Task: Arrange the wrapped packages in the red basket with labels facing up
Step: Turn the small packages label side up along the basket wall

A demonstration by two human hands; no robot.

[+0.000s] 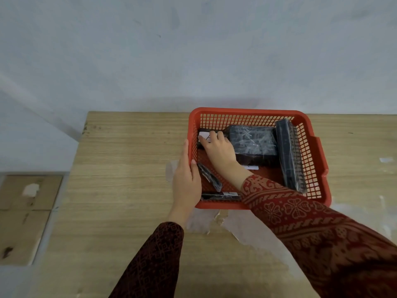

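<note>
Item, as I log it: right hand (218, 147) reaches into the basket (320, 160), fingers pressed flat on a labelled pack (204, 136) in the far-left corner, white label up, though I cannot tell if they grip it; left hand (187, 175) clasps the near-left rim, thumb inside. Outward from the right hand: a large pack (253, 140) just right of it, a long pack (289, 155) on edge against the right wall, long axis running away from me, probably next to lay flat. Two small packs (209, 176) lie by the left thumb.
</note>
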